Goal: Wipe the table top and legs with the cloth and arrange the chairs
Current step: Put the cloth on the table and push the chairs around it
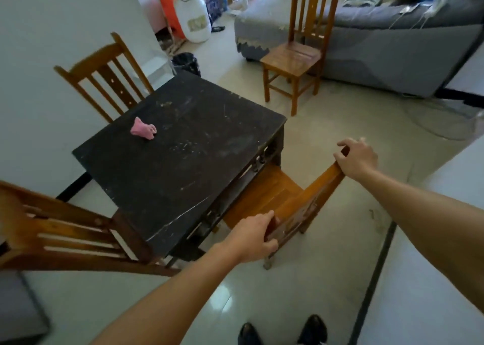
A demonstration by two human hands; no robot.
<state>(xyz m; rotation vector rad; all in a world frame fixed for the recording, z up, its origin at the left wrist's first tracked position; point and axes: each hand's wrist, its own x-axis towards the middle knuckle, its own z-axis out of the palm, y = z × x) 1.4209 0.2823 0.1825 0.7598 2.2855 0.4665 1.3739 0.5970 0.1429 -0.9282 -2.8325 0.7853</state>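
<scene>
The sofa [392, 56] fills the room beyond the counter [183, 145], well apart from it. The counter is dark and square, and its top shows pale marks. One spare chair [293, 59] stands beyond the counter's far corner, apart from it and not yet brought in. A back chair [104, 80] is at the counter's left side, and a near chair [65, 234] at its near side. The chair [264, 195] we hold is at the counter's right side, its seat partly under the top. Its top rail [314, 187] runs along that right edge, so we judge the push must go straight across the rail, toward the counter. Our left hand [255, 240] grips the rail end nearer the counter's near corner. Our right hand [357, 160] grips the other end, fingers curled over. The cloth [143, 131] lies crumpled on the counter, near its left edge, well apart from both hands.
</scene>
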